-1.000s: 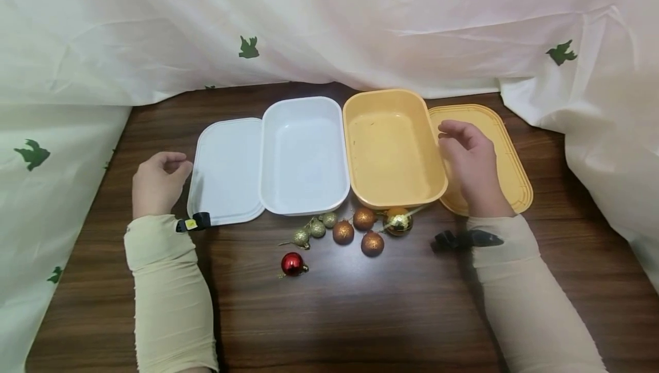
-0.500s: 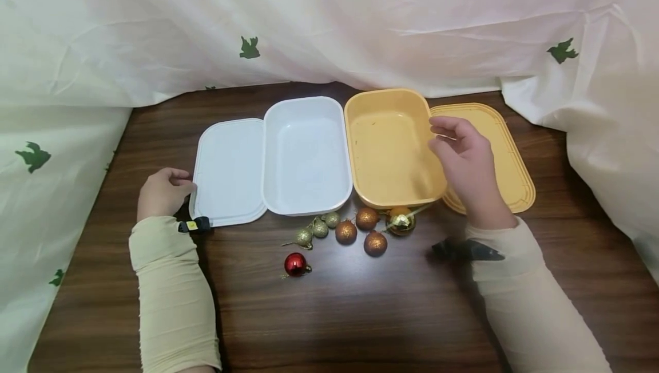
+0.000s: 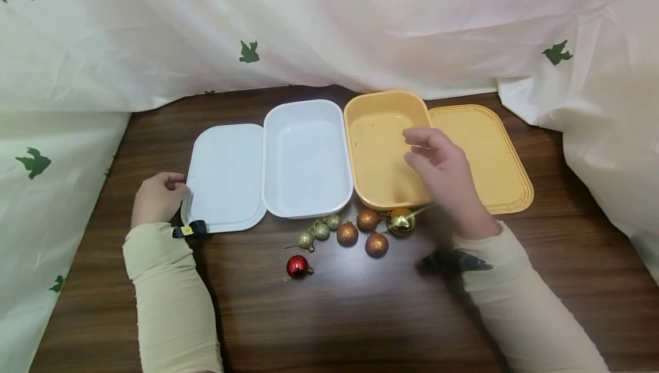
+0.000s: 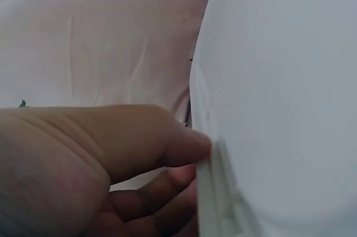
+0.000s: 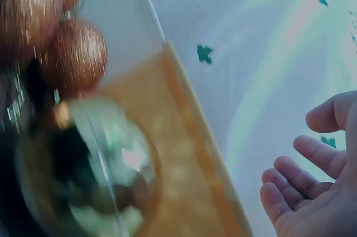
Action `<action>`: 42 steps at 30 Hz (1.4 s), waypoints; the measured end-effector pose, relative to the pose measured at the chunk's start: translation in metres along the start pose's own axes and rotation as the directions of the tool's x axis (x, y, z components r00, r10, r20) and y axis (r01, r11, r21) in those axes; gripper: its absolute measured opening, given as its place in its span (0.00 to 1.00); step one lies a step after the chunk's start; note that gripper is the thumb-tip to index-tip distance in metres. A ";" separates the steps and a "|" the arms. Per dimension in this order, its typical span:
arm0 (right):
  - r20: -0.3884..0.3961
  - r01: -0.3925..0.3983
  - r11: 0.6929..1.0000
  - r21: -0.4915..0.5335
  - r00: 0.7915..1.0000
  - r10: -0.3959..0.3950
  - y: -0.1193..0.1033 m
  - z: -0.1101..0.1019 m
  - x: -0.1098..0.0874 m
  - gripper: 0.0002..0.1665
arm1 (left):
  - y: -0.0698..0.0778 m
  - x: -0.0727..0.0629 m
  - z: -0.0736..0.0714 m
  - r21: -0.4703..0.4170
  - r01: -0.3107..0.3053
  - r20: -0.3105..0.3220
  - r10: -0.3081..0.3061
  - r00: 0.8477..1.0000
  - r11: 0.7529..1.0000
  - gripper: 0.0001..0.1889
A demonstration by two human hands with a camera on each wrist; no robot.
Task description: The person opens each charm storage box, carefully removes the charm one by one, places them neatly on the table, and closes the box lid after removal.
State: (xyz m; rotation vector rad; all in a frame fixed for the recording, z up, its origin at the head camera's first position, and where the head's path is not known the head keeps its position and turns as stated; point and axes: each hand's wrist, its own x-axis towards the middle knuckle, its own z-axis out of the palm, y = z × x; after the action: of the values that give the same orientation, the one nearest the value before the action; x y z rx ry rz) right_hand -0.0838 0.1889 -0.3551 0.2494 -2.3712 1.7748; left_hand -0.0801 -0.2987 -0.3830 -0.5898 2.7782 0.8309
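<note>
My left hand (image 3: 157, 198) is at the left edge of a white lid (image 3: 226, 178). In the left wrist view the thumb (image 4: 184, 146) presses on the lid's rim, with the other fingers curled behind it, pinching the edge. My right hand (image 3: 445, 175) hangs over the yellow container (image 3: 360, 150), fingers loosely bent and apart, holding nothing. Below that hand lie a shiny gold ball ornament (image 3: 401, 222) and several copper glitter balls (image 3: 347, 234); the right wrist view shows them blurred and close, beside the spread fingers (image 5: 312, 159).
A white container (image 3: 309, 161) stands between the white lid and the yellow container. The yellow lid (image 3: 494, 161) lies at the right. Small pale-gold glitter balls (image 3: 321, 231) and a red ball (image 3: 297, 267) lie in front on the wooden table (image 3: 329, 321). A white curtain (image 3: 319, 24) hangs behind.
My right hand has moved left and slightly toward me, from the yellow lid to over the yellow container. My left hand has come to the white lid's edge, and that edge has shifted slightly left.
</note>
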 end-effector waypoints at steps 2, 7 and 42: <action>0.035 0.005 1.000 0.005 0.999 -0.005 -0.001 0.006 -0.003 0.18 | -0.001 -0.001 0.000 0.001 -0.005 0.016 0.005 1.000 1.000 0.24; 0.110 0.043 0.998 0.037 0.993 -0.047 -0.005 0.023 -0.010 0.19 | -0.001 -0.005 -0.003 -0.011 -0.025 0.017 0.025 1.000 1.000 0.24; 0.645 0.013 0.999 -0.043 0.764 0.018 -0.097 0.188 0.032 0.18 | 0.043 -0.052 -0.043 -0.290 -0.300 -0.029 0.305 0.952 0.909 0.25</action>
State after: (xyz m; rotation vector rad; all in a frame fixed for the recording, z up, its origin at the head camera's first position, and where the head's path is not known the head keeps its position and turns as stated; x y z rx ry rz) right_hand -0.0989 -0.0195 -0.3091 1.0067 -2.8366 1.8430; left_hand -0.0535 -0.2728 -0.3116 -0.1864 2.7909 1.3190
